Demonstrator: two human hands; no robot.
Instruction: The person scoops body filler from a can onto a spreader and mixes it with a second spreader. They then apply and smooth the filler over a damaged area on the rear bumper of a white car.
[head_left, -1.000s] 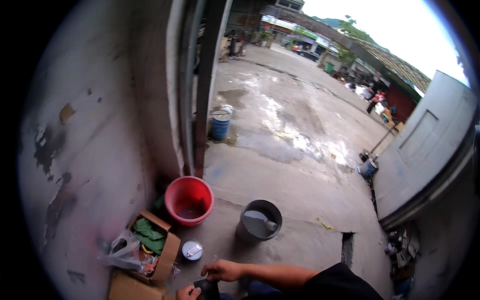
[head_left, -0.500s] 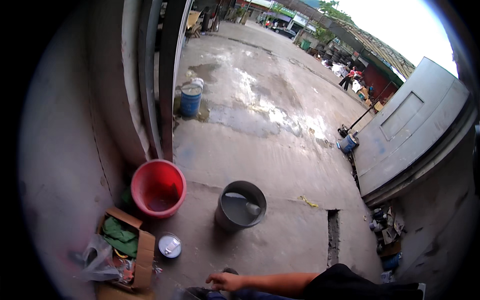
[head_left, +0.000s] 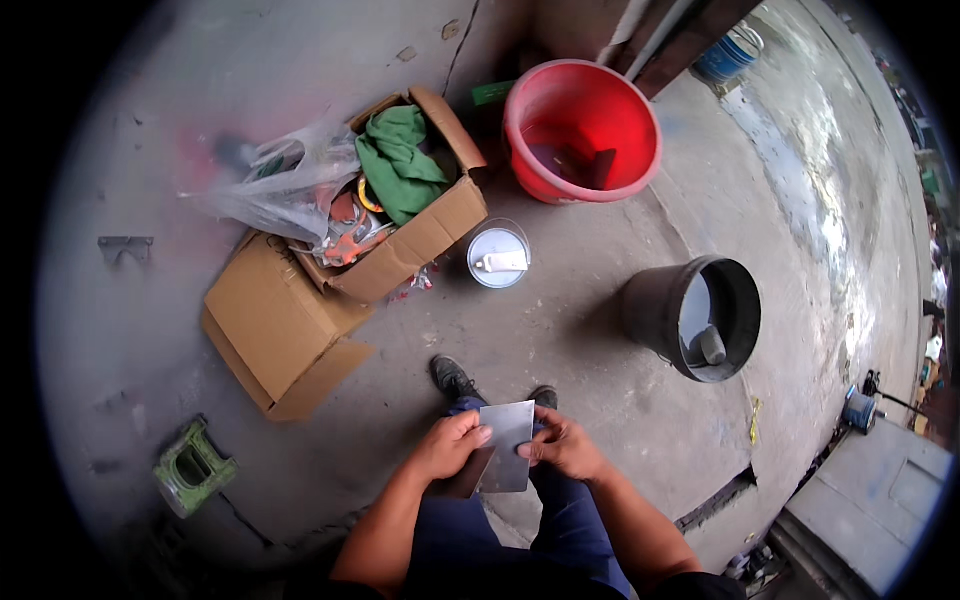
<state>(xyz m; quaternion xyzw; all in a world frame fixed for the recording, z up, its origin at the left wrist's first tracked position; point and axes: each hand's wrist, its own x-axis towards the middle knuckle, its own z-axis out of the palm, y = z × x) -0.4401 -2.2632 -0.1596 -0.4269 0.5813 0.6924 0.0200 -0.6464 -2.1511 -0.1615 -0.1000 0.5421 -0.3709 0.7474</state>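
Observation:
I hold flat grey metal plates, which look like scraper blades, low in the centre of the view over my legs. My left hand pinches their left side with the thumb on the surface. My right hand grips the right side, its thumb near the edge. Just beyond my shoes stands a small round can with a white object on its lid.
A cardboard box with green cloth and a plastic bag sits beside flattened cardboard. Further out stand a red tub, a dark bucket and a blue drum. A green stool is at left, a metal door at right.
My head has turned down and left from the doorway. Both hands and the plates, mostly out of frame half a second ago, now show fully, with both hands on the plates.

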